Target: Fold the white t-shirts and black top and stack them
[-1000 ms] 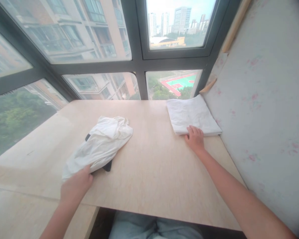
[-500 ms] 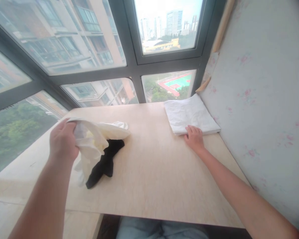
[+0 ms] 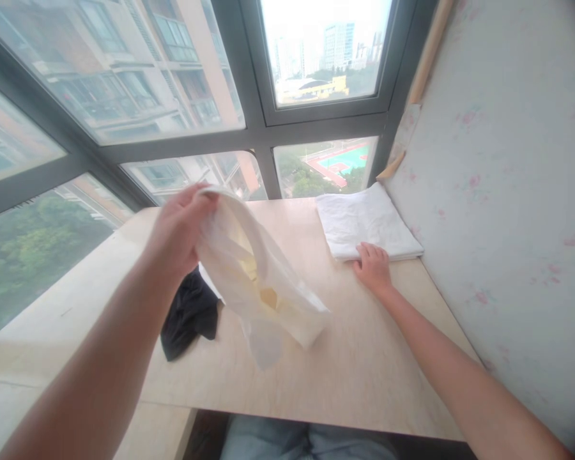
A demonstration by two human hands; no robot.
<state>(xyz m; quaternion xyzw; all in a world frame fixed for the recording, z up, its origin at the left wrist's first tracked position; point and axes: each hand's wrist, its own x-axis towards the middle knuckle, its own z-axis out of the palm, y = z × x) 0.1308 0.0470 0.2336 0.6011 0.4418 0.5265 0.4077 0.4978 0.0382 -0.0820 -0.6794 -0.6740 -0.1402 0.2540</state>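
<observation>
A cream cloth (image 3: pixel 268 275) with a pale yellow patch hangs from my left hand (image 3: pixel 179 230), whose fingers are closed on its upper edge. Its lower end reaches down over the middle of the table. Left of it, a crumpled black cloth (image 3: pixel 189 316) lies on the wood, partly hidden behind the cream cloth and my left forearm. At the back right, a folded white cloth (image 3: pixel 364 220) lies flat beside the wall. My right hand (image 3: pixel 374 267) rests at its front edge, fingers slightly spread on top and the thumb at the edge.
The pale wooden table (image 3: pixel 354 370) runs up to grey-framed windows (image 3: pixel 172 144) at the back and left. A flower-patterned wall (image 3: pixel 503 191) bounds the right side. My legs (image 3: pixel 268 441) show below the front edge.
My left hand has moved right and up, drawing the cream cloth off part of the black cloth and toward the middle. My right hand has barely moved.
</observation>
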